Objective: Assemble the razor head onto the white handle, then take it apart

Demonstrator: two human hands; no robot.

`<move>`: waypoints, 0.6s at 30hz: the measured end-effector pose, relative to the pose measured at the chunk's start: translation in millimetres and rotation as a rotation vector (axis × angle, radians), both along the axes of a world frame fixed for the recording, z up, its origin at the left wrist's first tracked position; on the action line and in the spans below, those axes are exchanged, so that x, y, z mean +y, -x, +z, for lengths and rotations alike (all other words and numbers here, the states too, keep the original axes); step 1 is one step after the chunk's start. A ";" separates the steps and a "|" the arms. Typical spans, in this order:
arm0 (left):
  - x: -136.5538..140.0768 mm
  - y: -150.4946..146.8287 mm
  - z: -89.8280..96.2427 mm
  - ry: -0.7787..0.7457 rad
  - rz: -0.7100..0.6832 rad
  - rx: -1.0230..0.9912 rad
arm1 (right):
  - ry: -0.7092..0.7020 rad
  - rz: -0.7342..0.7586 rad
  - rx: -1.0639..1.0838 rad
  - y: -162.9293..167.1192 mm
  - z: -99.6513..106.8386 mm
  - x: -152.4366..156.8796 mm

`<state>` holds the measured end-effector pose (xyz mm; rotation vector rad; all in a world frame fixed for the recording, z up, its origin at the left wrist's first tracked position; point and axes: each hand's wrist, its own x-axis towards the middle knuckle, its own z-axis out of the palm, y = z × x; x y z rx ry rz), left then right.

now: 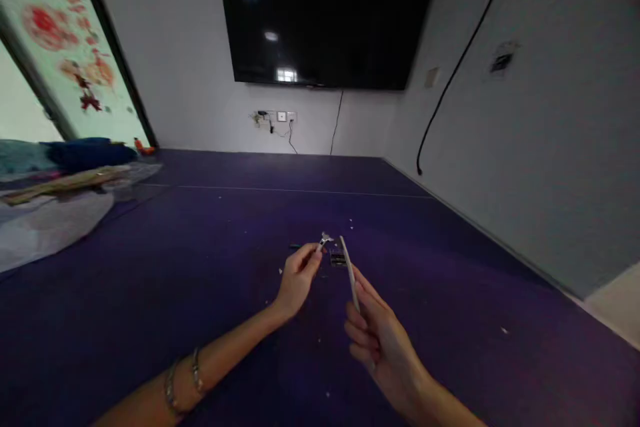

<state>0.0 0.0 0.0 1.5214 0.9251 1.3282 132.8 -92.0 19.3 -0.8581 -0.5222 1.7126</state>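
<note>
My left hand [297, 278] is closed, pinching a small silver metal piece [325, 241] with a forked-looking end. It is too small for me to make out its kind. My right hand [375, 333] grips a thin, pale flat piece [349, 271], seen nearly edge-on and tilted upward. The two held pieces are close together but apart. Behind the pale piece, on the purple surface [210, 293], lies a small dark object [338, 259] with light lines, partly covered. A thin dark item [295, 246] lies just beyond my left hand.
White scraps [505, 330] are scattered on the purple surface. A clear plastic sheet [55, 227] and blue cloth [90, 153] lie at the left. A black television [330, 13] hangs on the wall above sockets [281, 117]. A black cable [460, 60] hangs at the right.
</note>
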 end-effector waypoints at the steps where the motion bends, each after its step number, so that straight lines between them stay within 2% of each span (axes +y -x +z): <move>1: -1.2 -0.8 -0.6 -0.001 -0.007 0.003 | -0.002 -0.002 0.007 -0.2 1.9 0.9; 9: -2.8 -0.6 0.1 0.015 -0.029 -0.040 | 0.020 0.008 0.042 5.5 -1.1 -6.0; 14: -5.7 -4.2 -3.1 0.013 -0.045 -0.034 | -0.009 -0.006 0.081 1.8 1.2 1.0; 18: -2.6 -3.3 -3.0 0.010 -0.039 -0.048 | 0.033 0.008 0.058 4.9 2.0 -4.7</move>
